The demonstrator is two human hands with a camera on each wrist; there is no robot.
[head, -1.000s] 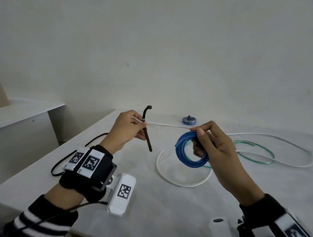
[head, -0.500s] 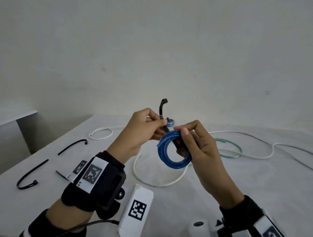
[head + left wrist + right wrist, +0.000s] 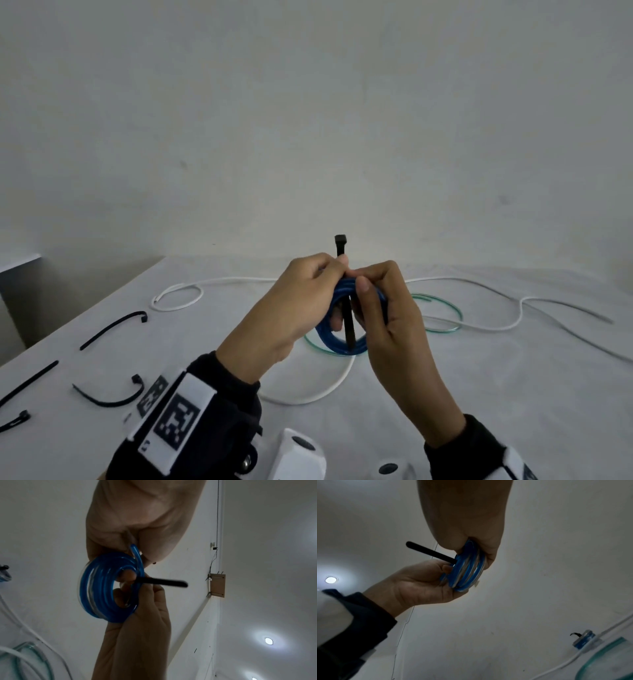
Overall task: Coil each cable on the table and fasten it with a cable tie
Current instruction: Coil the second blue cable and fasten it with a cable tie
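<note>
A coiled blue cable (image 3: 337,341) hangs in the air between both hands over the table. My right hand (image 3: 368,291) grips its upper right side, thumb across the turns. A black cable tie (image 3: 348,322) stands upright through the middle of the coil, its head (image 3: 340,240) poking above the fingers. My left hand (image 3: 337,270) pinches the tie just below the head. The left wrist view shows the blue coil (image 3: 102,588) with the cable tie (image 3: 163,582) sticking out of its centre. The right wrist view shows the coil (image 3: 467,569) edge-on with the tie (image 3: 429,553) coming out.
A loose white cable (image 3: 308,397) and a green cable (image 3: 445,308) sprawl on the table (image 3: 479,394) under and behind the hands. Three spare black ties (image 3: 113,329) lie at the left near the table's edge. A small tied blue coil (image 3: 583,639) sits further back.
The hands have come together. The tie, held apart from the coil a second ago, now passes through the coil's middle. The view has shifted left.
</note>
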